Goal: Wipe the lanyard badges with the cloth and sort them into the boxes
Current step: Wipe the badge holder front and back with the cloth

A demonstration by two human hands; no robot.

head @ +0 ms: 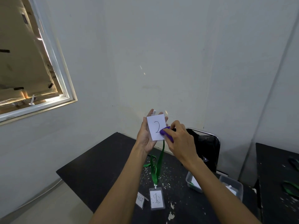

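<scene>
Open tabletop (97, 167) left of lying badge (156, 198), boxes (190, 181) right, chair (208, 146) behind

Arms raised forward, left hand (145, 137) holds the badge (156, 126), right hand (180, 139) pinches the cloth (165, 132).

Bare workroom; chipped black table (97, 167)
</scene>
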